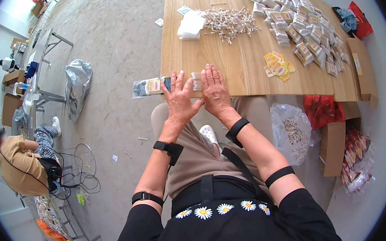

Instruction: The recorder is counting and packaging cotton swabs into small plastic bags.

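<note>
At the near edge of the wooden table (244, 78), a short row of cotton swabs (196, 81) lies side by side between my hands. My left hand (180, 96) rests palm down with its fingers spread, beside a clear packet (153, 86) of swabs with a yellow card, which juts past the table's left edge. My right hand (216, 92) lies flat, fingers outstretched, against the right end of the row. Whatever is beneath the palms is hidden. Farther back are a loose heap of cotton swabs (230, 23) and a stack of clear bags (190, 26).
Yellow cards (278, 65) lie to the right, before a large pile of filled swab packets (307, 30). Below the table stand a plastic bag of swabs (292, 132) and a cardboard box (333, 149). A person (25, 160) sits at the left.
</note>
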`<state>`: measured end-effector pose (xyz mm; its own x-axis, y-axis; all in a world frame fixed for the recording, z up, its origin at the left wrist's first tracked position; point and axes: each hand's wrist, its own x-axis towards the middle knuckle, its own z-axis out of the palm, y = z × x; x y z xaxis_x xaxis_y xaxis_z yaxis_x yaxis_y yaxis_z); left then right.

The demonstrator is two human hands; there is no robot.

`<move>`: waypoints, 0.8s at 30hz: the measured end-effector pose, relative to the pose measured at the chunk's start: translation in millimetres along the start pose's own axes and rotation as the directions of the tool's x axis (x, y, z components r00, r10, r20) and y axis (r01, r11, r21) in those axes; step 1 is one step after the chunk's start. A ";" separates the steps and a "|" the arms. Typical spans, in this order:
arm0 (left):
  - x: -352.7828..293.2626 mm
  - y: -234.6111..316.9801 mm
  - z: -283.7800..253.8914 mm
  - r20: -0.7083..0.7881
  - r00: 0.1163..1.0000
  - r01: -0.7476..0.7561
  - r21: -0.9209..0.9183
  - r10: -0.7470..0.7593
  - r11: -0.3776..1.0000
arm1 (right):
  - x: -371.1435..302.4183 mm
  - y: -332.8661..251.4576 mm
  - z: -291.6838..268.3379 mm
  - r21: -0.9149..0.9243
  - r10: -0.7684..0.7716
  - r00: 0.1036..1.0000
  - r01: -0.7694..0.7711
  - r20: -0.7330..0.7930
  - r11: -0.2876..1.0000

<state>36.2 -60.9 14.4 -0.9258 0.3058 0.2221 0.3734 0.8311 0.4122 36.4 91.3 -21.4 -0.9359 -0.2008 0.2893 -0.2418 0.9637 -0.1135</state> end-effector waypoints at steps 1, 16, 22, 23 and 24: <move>1.1 -1.0 -1.1 0.013 1.000 0.004 0.009 -0.004 1.000 | 0.0 0.2 0.4 0.002 -0.001 1.000 0.001 -0.012 1.000; 2.5 -3.3 0.8 0.032 0.999 -0.001 0.016 0.000 1.000 | -0.2 0.7 2.3 0.012 0.004 1.000 -0.004 -0.004 1.000; 6.6 -3.1 -0.2 0.028 1.000 0.001 0.011 -0.001 1.000 | 0.1 0.0 1.1 0.013 0.009 1.000 -0.009 0.003 1.000; 7.9 -3.4 0.1 0.027 1.000 0.002 0.014 -0.002 1.000 | 0.1 -0.4 0.3 0.013 0.008 1.000 -0.008 0.002 1.000; 9.1 -3.8 0.4 0.026 1.000 0.002 0.014 -0.003 1.000 | 0.2 -0.7 -0.3 0.017 0.010 1.000 -0.010 0.007 1.000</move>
<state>26.3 -61.1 14.4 -0.9280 0.3159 0.1976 0.3705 0.8382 0.4002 36.4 90.7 -21.0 -0.9401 -0.1928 0.2812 -0.2371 0.9624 -0.1328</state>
